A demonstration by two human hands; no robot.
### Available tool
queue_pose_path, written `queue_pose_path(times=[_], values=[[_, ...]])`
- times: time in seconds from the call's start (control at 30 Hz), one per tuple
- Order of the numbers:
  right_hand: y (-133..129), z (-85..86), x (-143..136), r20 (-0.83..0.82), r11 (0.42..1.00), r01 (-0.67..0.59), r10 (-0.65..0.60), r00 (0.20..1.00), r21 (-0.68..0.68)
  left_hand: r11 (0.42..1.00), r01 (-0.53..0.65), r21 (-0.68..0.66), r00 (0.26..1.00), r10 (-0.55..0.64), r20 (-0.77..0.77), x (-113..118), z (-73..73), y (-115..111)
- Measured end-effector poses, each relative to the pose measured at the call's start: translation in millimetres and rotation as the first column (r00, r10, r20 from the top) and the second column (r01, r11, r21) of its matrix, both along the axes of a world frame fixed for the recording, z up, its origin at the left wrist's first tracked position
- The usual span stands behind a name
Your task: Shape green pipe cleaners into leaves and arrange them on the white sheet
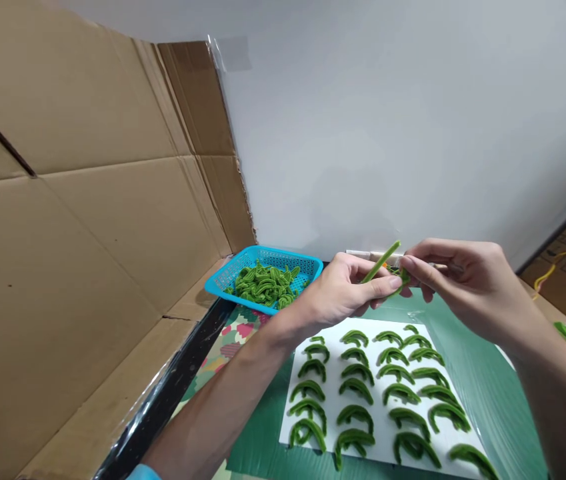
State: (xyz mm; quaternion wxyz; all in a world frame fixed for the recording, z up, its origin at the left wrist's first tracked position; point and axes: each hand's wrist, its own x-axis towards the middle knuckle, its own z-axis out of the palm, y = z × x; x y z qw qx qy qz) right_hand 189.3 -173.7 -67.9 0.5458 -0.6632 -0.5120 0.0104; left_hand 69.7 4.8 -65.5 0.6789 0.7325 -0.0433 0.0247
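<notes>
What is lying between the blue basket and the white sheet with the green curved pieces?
In the head view, the left hand and its forearm cross between the blue basket and the white sheet; beneath lies green mat.

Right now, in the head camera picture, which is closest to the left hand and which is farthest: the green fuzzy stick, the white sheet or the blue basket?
1. Green fuzzy stick: pinched in the left hand fingers.
2. White sheet: just below the hand, carrying rows of bent green pieces.
3. Blue basket: farthest, off to the left by the cardboard.
</notes>
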Motion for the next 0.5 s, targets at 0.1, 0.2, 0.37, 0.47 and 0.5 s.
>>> queue_pose_path(times=[0.1,0.2,0.37,0.47,0.5], values=[[-0.1,2.3,-4.8,0.062,0.999,0.044,-0.044,0.997,0.003,1.0,0.005,0.031,1.0,-0.005,-0.009,-0.8,-0.4,2.8],[0.6,4.3,-8.3,0.103,0.998,0.055,-0.052,0.993,-0.026,0.999,0.025,0.041,0.999,-0.024,-0.023,-1.2,-0.8,5.6],[0.0,0.0,-7.9,0.127,0.999,0.05,-0.048,0.991,-0.015,0.997,0.057,0.06,0.998,-0.056,-0.026,-3.8,1.6,6.3],[-1.9,-2.7,-6.3,0.116,0.999,0.017,-0.021,0.993,0.03,0.998,0.052,0.048,0.997,-0.049,-0.056,-4.7,2.8,5.3],[-2.5,-2.9,-5.7,0.121,0.998,0.02,-0.026,0.992,0.051,0.997,0.062,0.039,0.996,-0.059,-0.073,-4.6,2.9,5.1]])
